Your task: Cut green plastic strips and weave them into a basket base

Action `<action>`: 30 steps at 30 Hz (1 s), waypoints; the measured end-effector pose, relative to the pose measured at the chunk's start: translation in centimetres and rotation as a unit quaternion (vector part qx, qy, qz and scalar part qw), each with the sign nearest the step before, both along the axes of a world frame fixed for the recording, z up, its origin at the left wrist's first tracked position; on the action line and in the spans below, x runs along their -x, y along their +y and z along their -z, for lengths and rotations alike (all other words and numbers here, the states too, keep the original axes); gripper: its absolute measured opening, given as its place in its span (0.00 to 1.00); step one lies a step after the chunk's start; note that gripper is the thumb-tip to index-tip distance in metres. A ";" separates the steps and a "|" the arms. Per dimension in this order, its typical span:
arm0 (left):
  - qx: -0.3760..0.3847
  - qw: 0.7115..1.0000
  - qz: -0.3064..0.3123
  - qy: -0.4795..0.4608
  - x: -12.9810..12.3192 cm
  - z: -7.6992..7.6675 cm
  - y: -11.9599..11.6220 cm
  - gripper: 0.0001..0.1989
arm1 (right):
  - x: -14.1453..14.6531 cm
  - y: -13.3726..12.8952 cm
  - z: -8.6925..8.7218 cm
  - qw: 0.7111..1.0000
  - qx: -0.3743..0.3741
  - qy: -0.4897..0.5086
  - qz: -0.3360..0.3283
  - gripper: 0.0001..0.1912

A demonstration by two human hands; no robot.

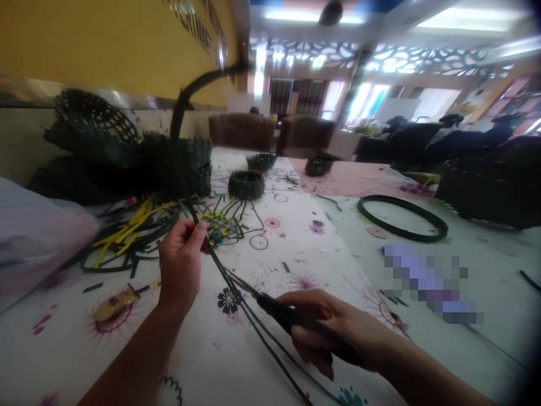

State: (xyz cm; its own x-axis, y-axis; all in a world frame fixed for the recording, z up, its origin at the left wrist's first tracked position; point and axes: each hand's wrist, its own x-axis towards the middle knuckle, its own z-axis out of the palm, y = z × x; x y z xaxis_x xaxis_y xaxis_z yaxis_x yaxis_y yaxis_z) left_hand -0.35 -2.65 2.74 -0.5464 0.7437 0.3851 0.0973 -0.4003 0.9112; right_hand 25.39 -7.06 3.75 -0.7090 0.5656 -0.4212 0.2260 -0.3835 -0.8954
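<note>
Pretty busy craft table here. A bunch of long dark green strips (243, 307) is pinched in the left hand (181, 265), with the thumb and fingers clamped together on them, and the strips run down toward the bottom of the frame. Black-handled scissors (287, 313) are gripped in the right hand (325, 330), fingers curled tight around the handles. The thin blades sit right beside the strips, though a cut can't be made out from this angle.

Just past the left hand, loose yellow and green offcuts (127, 231) are scattered over the floral tablecloth (270, 338). A woven dark green basket (190, 169) with a tall arched handle (181, 107) is placed at upper left, and another woven piece (95, 115) is propped behind it. Small woven rounds (245, 184) are lined up mid-frame, and a black hoop (401, 217) is laid out on the right. A pixelated patch (426, 282) sits below that hoop and can't be identified. Seated people (422, 135) are seen at upper right.
</note>
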 end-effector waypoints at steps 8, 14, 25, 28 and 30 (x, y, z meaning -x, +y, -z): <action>-0.018 0.999 0.012 -0.039 -0.4 -0.7 -0.2 0.09 | 1.6 -0.5 1.1 0.997 -0.026 0.002 0.077 0.31; -0.001 0.994 0.047 -0.094 -0.8 -0.6 -0.3 0.09 | 2.3 -0.6 2.5 0.991 -0.058 0.029 0.115 0.29; 0.059 0.982 0.096 -0.154 -1.9 -0.4 -0.9 0.11 | 2.5 -0.6 4.1 0.985 -0.104 0.057 0.125 0.26; 0.064 0.981 0.096 -0.158 -2.0 -0.4 -0.9 0.11 | 2.7 -0.8 4.0 0.981 -0.137 0.025 0.137 0.28; 0.066 0.980 0.095 -0.161 -2.1 -0.4 -1.0 0.11 | 2.8 -0.9 4.0 0.977 -0.156 0.018 0.143 0.27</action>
State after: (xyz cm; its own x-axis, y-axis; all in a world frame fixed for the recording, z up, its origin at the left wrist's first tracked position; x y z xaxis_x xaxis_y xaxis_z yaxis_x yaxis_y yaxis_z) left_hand 1.75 -3.64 3.09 -0.4705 0.8757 0.1091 -0.2678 -0.2595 0.9279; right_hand 22.54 -8.00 -0.26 -0.5139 0.8400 -0.1740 0.1149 -0.1336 -0.9844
